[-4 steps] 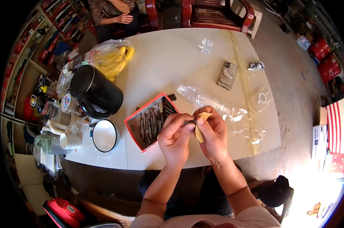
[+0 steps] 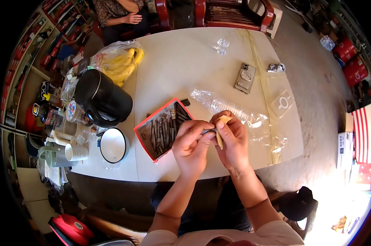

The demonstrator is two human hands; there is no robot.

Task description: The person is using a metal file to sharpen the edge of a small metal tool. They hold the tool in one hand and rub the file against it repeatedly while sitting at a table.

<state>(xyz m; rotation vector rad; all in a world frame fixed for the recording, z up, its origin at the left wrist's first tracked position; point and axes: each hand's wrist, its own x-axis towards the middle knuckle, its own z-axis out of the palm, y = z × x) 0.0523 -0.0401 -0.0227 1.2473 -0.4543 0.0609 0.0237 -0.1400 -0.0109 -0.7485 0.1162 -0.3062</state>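
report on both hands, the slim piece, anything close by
Left hand pinching slim dark piece. Right hand holding yellowish cloth. Red-rimmed box beside left hand.

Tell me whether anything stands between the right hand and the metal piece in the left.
Yes, a yellow cloth, pinched in the right hand, sits at the end of the metal piece that the left hand holds. Whether the right hand also touches the metal is hidden. Nothing else visible stands between them.
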